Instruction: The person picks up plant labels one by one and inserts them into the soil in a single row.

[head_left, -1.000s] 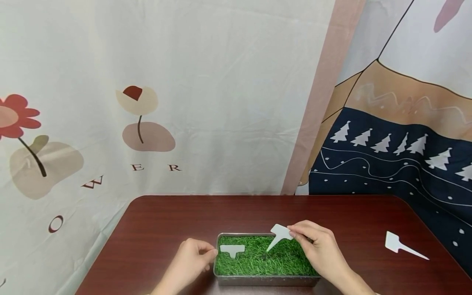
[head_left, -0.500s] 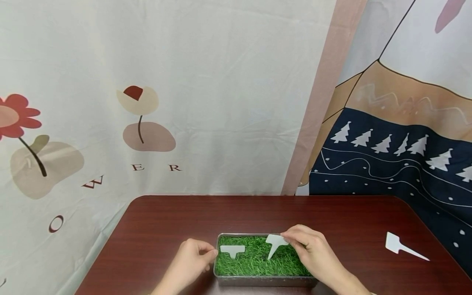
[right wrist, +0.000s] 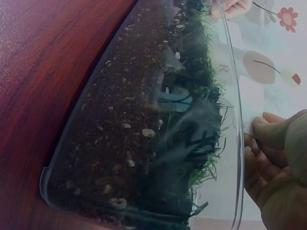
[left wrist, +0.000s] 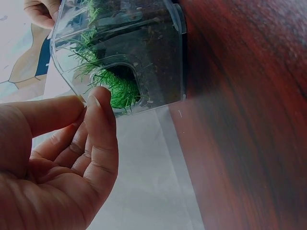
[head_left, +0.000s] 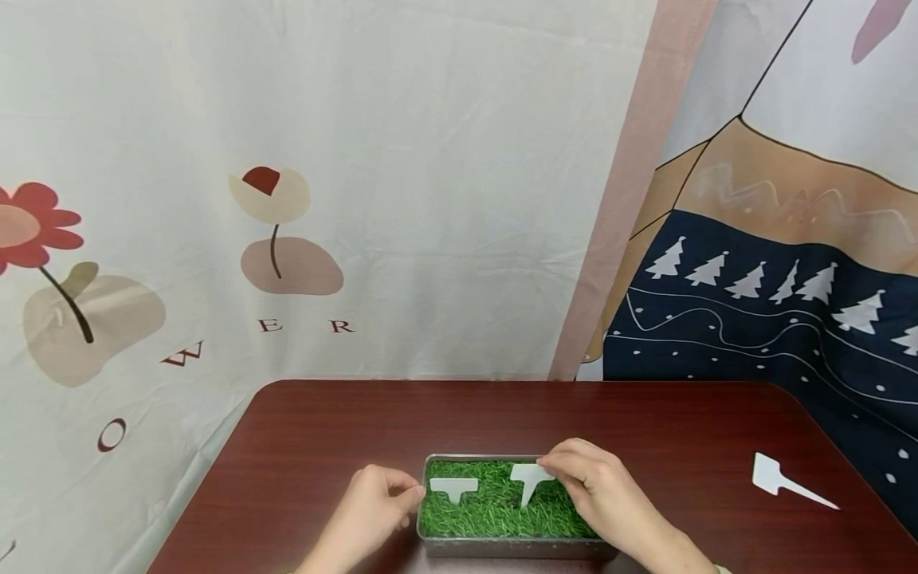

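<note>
**About halfway along, by the look of it**

Done: first marker (head_left: 454,485), white, upright in grass (head_left: 495,520) at 10 o'clock inside clear tub (head_left: 502,548). Part done: second marker (head_left: 527,477), pinched by right hand (head_left: 598,488), held tip-down at the grass near 1 o'clock; can't tell how deep. Remaining, apparently: third marker (head_left: 774,478), lying flat on table (head_left: 344,422) at 3 o'clock, well apart. Pinching tub's rim (head_left: 421,510) at 9 o'clock with left hand (head_left: 373,504), thumb and forefinger together. Count: three markers, one tub, two hands.
</note>
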Demonstrator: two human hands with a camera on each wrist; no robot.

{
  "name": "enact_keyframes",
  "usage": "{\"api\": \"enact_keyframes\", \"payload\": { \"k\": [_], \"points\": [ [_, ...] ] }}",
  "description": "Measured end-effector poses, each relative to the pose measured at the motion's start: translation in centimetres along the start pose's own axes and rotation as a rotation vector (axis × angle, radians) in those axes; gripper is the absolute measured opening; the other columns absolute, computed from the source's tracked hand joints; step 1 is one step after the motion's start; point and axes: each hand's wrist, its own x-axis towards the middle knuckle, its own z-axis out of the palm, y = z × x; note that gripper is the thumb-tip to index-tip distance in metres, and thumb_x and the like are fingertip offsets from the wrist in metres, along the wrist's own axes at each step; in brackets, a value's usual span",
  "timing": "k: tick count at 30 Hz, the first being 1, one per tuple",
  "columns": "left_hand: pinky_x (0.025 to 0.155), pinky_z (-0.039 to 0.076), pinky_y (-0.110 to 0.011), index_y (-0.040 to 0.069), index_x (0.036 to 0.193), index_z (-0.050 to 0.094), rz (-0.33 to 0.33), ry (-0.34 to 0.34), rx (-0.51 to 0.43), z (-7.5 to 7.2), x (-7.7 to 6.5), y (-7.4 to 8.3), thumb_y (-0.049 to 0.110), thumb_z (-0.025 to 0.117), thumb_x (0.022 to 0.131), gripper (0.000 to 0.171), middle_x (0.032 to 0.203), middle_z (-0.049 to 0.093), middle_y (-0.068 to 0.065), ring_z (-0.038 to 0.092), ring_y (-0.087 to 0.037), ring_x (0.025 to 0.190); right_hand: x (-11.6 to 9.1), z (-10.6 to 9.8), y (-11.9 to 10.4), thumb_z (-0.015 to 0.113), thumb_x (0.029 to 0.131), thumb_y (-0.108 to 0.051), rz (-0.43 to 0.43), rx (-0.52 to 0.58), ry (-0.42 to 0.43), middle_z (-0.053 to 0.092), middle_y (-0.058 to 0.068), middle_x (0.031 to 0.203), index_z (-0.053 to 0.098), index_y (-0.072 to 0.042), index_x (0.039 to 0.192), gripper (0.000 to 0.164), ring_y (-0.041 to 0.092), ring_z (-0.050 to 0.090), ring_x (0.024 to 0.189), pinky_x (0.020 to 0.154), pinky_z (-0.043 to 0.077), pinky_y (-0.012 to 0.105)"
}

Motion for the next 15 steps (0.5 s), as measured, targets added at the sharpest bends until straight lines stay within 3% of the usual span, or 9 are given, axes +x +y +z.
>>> {"api": "enact_keyframes", "payload": {
  "k": [10, 15],
  "points": [
    [0.057, 0.053, -0.026, 0.005, 0.09, 0.079, -0.005, 0.003, 0.0, 0.03, -0.03, 0.25, 0.009, 0.073, 0.093, 0.007, 0.068, 0.068, 0.001, 0.061, -0.016, 0.057, 0.17, -0.02, -0.24, 0.079, 0.08, 0.016, -0.02, -0.042, -0.127, 0.07, -0.006, 0.104, 0.078, -0.012, 0.111, 0.042, 0.008, 0.067, 0.091, 0.073, 0.053, 0.014],
    [0.057, 0.053, -0.026, 0.006, 0.089, 0.079, 0.0, 0.004, 0.003, 0.04, -0.04, 0.26, 0.008, 0.073, 0.093, 0.007, 0.069, 0.069, 0.0, 0.062, -0.016, 0.057, 0.32, -0.02, -0.42, 0.078, 0.082, 0.015, -0.01, -0.057, -0.166, 0.07, -0.006, 0.105, 0.078, -0.011, 0.111, 0.039, 0.009, 0.067, 0.093, 0.077, 0.054, 0.014]
  ]
}}
